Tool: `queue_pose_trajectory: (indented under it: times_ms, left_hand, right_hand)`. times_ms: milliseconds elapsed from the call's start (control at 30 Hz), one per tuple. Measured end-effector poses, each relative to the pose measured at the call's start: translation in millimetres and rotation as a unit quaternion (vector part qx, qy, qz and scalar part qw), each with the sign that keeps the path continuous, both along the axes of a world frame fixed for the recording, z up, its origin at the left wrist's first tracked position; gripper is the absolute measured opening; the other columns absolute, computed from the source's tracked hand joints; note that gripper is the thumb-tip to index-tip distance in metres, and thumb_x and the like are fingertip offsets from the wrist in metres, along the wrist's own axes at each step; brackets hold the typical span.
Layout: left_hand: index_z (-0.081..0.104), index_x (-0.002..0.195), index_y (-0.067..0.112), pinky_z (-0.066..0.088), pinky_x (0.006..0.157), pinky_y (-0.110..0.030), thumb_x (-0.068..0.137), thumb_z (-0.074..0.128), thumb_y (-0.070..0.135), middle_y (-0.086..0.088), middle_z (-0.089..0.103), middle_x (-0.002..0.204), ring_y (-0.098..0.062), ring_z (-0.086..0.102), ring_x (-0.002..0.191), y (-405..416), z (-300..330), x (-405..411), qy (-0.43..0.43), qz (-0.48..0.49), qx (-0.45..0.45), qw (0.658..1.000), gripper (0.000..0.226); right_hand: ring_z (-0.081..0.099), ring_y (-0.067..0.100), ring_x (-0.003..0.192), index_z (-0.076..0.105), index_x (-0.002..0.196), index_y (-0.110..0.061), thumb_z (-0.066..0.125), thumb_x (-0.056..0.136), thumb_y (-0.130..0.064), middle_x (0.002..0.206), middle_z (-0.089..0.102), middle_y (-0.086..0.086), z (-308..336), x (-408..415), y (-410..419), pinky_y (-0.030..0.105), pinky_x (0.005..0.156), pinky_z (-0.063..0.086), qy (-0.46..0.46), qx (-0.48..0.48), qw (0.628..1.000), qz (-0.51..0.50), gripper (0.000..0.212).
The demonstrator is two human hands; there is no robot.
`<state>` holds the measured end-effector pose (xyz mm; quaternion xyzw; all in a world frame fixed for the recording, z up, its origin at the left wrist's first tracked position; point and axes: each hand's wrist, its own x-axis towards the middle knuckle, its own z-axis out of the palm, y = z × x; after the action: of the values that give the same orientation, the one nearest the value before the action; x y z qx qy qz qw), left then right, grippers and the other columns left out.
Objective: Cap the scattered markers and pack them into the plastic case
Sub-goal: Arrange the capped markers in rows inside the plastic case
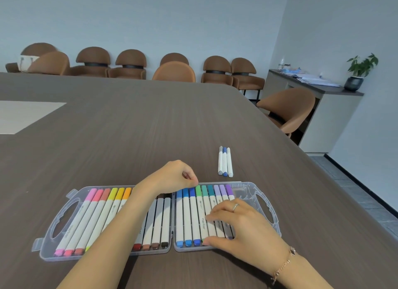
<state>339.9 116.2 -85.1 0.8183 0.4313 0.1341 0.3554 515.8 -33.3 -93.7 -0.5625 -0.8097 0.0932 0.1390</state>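
Markers (225, 161), three capped, wait outside our case (267, 204); left hand (174, 176) pinches the green cap (198, 190), right hand (243, 228) presses flat — pressing unevenly, we might spring neighbours loose.

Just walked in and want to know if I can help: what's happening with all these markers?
A person is packing markers into an open clear plastic case on a brown table. Both halves are nearly full. The left hand pinches the top of a green marker in the right half, while the right hand rests its fingers across the markers there. Three loose markers, capped grey, blue and white, lie side by side on the table beyond the case, not yet packed.
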Motion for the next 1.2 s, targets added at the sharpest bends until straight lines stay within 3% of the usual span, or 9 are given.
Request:
queue_pose_trajectory:
  times_ms: [167, 267, 367, 500, 600, 733, 867, 1033, 1200]
  left_hand:
    - [0.067, 0.087, 0.027, 0.050, 0.067, -0.015, 0.090, 0.061, 0.027, 0.012, 0.067, 0.093, -0.003, 0.062, 0.089, -1.2, -0.6, 0.3, 0.000, -0.003, 0.001, 1.000, 0.007]
    - [0.068, 0.087, 0.026, 0.049, 0.067, -0.015, 0.090, 0.062, 0.026, 0.012, 0.067, 0.092, -0.003, 0.062, 0.088, -1.0, 0.6, 0.8, 0.003, -0.005, 0.012, 1.000, 0.007]
    - [0.069, 0.089, 0.025, 0.047, 0.069, -0.013, 0.090, 0.061, 0.022, 0.014, 0.065, 0.091, -0.002, 0.061, 0.086, -2.2, -1.4, 7.5, -0.020, 0.008, 0.049, 0.999, 0.009]
    - [0.071, 0.098, 0.023, 0.046, 0.075, -0.012, 0.090, 0.061, 0.024, 0.017, 0.061, 0.092, 0.002, 0.059, 0.089, -12.5, -5.1, 33.0, -0.050, -0.012, 0.080, 0.995, 0.013]
    - [0.071, 0.104, 0.022, 0.042, 0.074, -0.007, 0.090, 0.061, 0.025, 0.016, 0.057, 0.093, 0.005, 0.055, 0.088, -20.0, -12.3, 50.9, -0.058, -0.041, 0.086, 0.994, 0.018]
    - [0.071, 0.106, 0.023, 0.038, 0.071, -0.006, 0.089, 0.062, 0.025, 0.007, 0.061, 0.101, -0.001, 0.054, 0.092, -23.6, -26.3, 67.9, -0.054, -0.033, 0.131, 0.989, 0.019]
    - [0.071, 0.103, 0.022, 0.037, 0.069, -0.004, 0.088, 0.064, 0.025, 0.006, 0.061, 0.102, 0.000, 0.054, 0.089, -25.7, -33.2, 72.8, -0.081, 0.010, 0.138, 0.987, 0.017]
    - [0.074, 0.099, 0.021, 0.038, 0.062, 0.000, 0.084, 0.069, 0.028, 0.009, 0.064, 0.096, 0.006, 0.052, 0.075, -25.6, -32.3, 73.3, -0.096, 0.053, 0.129, 0.985, 0.017]
    - [0.073, 0.099, 0.024, 0.038, 0.061, -0.004, 0.083, 0.069, 0.032, 0.011, 0.064, 0.097, 0.007, 0.053, 0.077, -26.7, -32.5, 74.5, -0.092, 0.065, 0.115, 0.987, 0.018]
  right_hand:
    - [0.049, 0.001, 0.115, 0.060, 0.123, -0.034, 0.016, 0.070, -0.083, 0.122, 0.057, -0.021, -4.1, 1.1, 0.3, 0.016, 0.092, 0.038, -0.023, 0.037, 0.999, 0.019, 0.084]
    - [0.046, -0.006, 0.111, 0.062, 0.113, -0.036, 0.032, 0.064, -0.079, 0.116, 0.054, -0.025, 6.3, 12.4, 0.4, 0.010, 0.093, 0.039, 0.040, -0.026, 0.997, -0.055, 0.072]
    - [0.052, 0.002, 0.077, 0.061, 0.077, -0.028, 0.057, 0.080, -0.055, 0.083, 0.056, -0.015, 9.6, 34.0, 5.8, 0.012, 0.066, 0.042, 0.077, 0.031, 0.979, -0.185, 0.027]
    - [0.052, 0.006, 0.061, 0.063, 0.078, -0.018, 0.057, 0.088, -0.046, 0.074, 0.058, -0.009, -0.9, 31.5, 11.1, 0.013, 0.052, 0.036, 0.053, -0.046, 0.967, -0.245, 0.031]
    - [0.060, 0.013, 0.067, 0.061, 0.073, -0.011, 0.051, 0.090, -0.049, 0.072, 0.066, -0.002, -5.9, 22.9, 18.5, 0.023, 0.065, 0.047, 0.040, -0.072, 0.963, -0.258, 0.043]
    - [0.050, 0.011, 0.066, 0.046, 0.063, -0.019, 0.042, 0.095, -0.045, 0.064, 0.053, -0.006, -8.0, 19.6, 23.6, 0.027, 0.080, 0.038, 0.027, -0.078, 0.956, -0.282, 0.042]
    - [0.048, 0.012, 0.063, 0.040, 0.055, -0.020, 0.044, 0.091, -0.041, 0.055, 0.046, -0.006, -10.9, 17.7, 25.8, 0.030, 0.081, 0.029, 0.005, -0.086, 0.953, -0.291, 0.042]
    - [0.052, 0.009, 0.070, 0.053, 0.067, -0.019, 0.050, 0.088, -0.039, 0.064, 0.055, -0.006, -7.8, 19.0, 26.9, 0.030, 0.078, 0.027, 0.054, -0.130, 0.946, -0.292, 0.029]
    - [0.047, 0.014, 0.070, 0.036, 0.059, -0.022, 0.046, 0.089, -0.039, 0.060, 0.043, -0.008, -4.9, 11.3, 30.0, 0.034, 0.085, 0.030, 0.022, -0.128, 0.943, -0.305, 0.036]
